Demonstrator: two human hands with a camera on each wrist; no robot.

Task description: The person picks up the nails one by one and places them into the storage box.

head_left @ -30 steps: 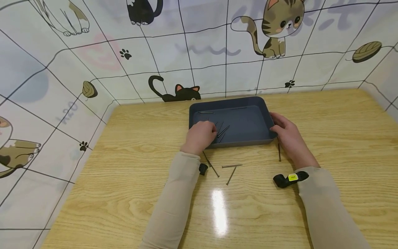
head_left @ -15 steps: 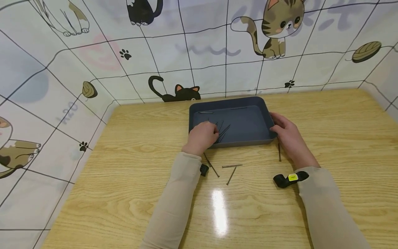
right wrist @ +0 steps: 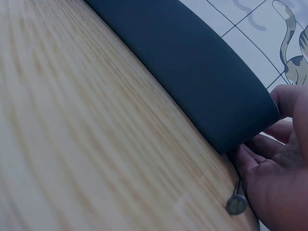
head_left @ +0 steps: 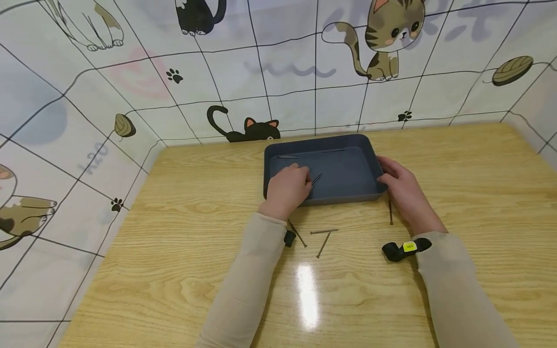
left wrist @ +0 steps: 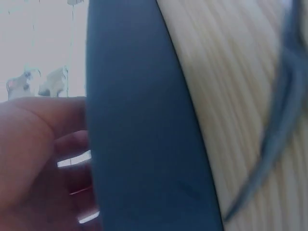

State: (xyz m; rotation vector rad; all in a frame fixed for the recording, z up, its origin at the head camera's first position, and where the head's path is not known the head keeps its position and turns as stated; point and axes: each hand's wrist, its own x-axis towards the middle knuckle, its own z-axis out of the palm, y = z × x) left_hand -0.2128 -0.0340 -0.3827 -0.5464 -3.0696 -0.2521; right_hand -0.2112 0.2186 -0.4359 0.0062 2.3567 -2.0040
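Note:
A dark blue-grey rectangular tray (head_left: 348, 176) rests on the table with several nails (head_left: 316, 179) inside. My left hand (head_left: 287, 189) reaches over its near-left rim, fingers bent down among the nails. In the left wrist view the tray wall (left wrist: 144, 120) hides those fingertips, so I cannot tell whether they pinch a nail. At the right end, my right hand (head_left: 404, 193) grips the tray, thumb at the near corner and fingers along the outer side. A nail (right wrist: 236, 204) lies on the table right by this hand.
Loose nails lie on the wooden table (head_left: 174, 251) before the tray: one (head_left: 324, 231) crosswise, another (head_left: 323, 245) slanting below it, and more (head_left: 298, 234) beside the left wrist. A wall covering (head_left: 296, 63) printed with cats rises behind the table and along its left side.
My left hand has shifted slightly right and farther into the tray, now covering some nails that showed before. The right hand and the tray have stayed put.

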